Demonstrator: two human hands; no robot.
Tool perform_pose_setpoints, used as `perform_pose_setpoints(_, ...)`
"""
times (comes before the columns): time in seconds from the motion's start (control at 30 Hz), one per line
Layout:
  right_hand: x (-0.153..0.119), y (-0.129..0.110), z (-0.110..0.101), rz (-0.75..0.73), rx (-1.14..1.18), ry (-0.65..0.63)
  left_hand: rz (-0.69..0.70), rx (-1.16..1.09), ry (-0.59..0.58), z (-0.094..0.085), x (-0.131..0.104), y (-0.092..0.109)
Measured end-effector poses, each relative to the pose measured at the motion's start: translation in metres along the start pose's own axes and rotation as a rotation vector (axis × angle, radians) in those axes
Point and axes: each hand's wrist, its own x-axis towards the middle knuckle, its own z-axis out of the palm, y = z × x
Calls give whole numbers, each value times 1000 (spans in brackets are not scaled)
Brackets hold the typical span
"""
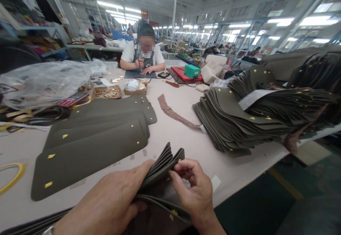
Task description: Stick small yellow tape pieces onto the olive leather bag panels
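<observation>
My left hand (114,192) is closed around a bundle of dark olive, leather-like panels (163,162), whose edges fan out above its fingers. At the bundle's right side my right hand (193,187) has its thumb and forefinger drawn together beside small gold-coloured fittings (168,179). What lies between those fingertips is too small to tell. Lower in the bundle, more yellow-gold pieces (174,212) show on a panel. Similar flat panels (96,149) with rounded corners and gold fittings overlap on the table to the left.
Stacked panels (234,121) rise on the right. A brown strip (176,114) lies mid-table. Beyond are boxes of gold-coloured parts (108,92), a green box (192,71) on a red case (179,74), and plastic bags (48,80). Across the table a person (144,55) works with a tool.
</observation>
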Motion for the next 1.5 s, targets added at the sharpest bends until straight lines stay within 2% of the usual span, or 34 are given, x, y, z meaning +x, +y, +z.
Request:
perform_pose_setpoints(0.1,-3,-2,1,47,87,43,23,-9,-52,-4,7,-1)
perform_pose_setpoints(0.33,-11,4,2,53,142,4,110,1,-72,-1,8,-7)
perform_pose_setpoints(0.63,-9,1,13,95,175,81,87,-19,-136,-4,8,-7)
perform_pose_setpoints(0.73,-11,3,13,80,131,100,97,-18,-128,-2,8,-8)
perform_pose_setpoints(0.9,-14,5,11,55,111,63,109,0,-119,0,8,-11)
perform_pose_setpoints(1.0,-14,2,9,40,95,57,161,-6,-104,-2,9,-11)
perform_pose_setpoints(1.2,-7,-8,6,-89,-74,85,198,4,-129,-4,13,-9)
perform_pose_setpoints(1.4,-5,-8,-4,-96,-12,-20,168,74,-43,3,7,-14)
perform_pose_setpoints(1.5,-8,-3,-8,-111,-22,-17,161,105,-20,6,5,-17)
